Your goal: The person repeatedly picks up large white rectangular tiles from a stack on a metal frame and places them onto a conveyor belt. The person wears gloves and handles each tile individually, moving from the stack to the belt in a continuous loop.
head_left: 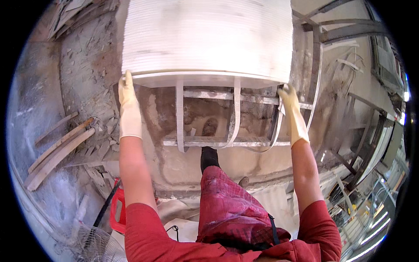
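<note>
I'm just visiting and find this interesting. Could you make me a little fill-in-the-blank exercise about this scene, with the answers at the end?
1. The person's left hand is covered by a pale ____.
2. The left hand is at the near left corner of the white stack; the right hand is at its near ____ corner.
3. The short sleeves are coloured ____.
4. The wooden strips lie to the person's ____.

Missing words: glove; right; red; left.
</note>
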Available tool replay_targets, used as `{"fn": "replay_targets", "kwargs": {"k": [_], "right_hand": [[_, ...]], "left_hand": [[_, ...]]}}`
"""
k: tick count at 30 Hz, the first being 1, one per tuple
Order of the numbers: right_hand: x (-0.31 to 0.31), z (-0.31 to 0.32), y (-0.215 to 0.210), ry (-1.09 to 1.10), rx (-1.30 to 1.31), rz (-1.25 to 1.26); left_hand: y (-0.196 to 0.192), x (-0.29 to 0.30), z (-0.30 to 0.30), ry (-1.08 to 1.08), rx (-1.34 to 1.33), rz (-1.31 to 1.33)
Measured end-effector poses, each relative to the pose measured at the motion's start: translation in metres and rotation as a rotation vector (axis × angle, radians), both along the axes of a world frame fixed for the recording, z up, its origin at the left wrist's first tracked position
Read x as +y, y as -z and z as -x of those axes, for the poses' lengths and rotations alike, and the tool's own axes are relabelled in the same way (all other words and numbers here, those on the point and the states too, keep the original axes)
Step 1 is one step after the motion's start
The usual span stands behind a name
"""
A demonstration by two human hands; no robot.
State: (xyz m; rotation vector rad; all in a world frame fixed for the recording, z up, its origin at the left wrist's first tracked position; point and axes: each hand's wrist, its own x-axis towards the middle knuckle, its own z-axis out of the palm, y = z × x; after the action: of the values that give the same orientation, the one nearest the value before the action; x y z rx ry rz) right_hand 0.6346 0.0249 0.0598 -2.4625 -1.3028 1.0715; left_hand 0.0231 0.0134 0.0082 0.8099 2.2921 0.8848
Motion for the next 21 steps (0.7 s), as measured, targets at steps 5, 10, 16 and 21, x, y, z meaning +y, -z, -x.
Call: {"fn": "replay_targets", "kwargs": {"k": [5,10,16,21], "right_hand": [[0.010,-0.022,0.034,0.085,0.133,0.012],[-0.027,-0.010,0.034,0.098,0.165,-0.181],[-0.079,0.003,0.057,0.173,0.600,-0.478],[-0.107,-0.020,0.074,0.122,0.689,-0.412]], "left_hand": [[-0.015,0.009,-0.032,-0.105,-0.031,0.129],[-0.010,-0.029,-0.027,-0.173,-0.248,-0.098],[0.003,-0.069,-0.012,-0.106,-0.558,-0.195],[0.026,-0.084,-0.006,-0.292,-0.636,-0.299]]}}
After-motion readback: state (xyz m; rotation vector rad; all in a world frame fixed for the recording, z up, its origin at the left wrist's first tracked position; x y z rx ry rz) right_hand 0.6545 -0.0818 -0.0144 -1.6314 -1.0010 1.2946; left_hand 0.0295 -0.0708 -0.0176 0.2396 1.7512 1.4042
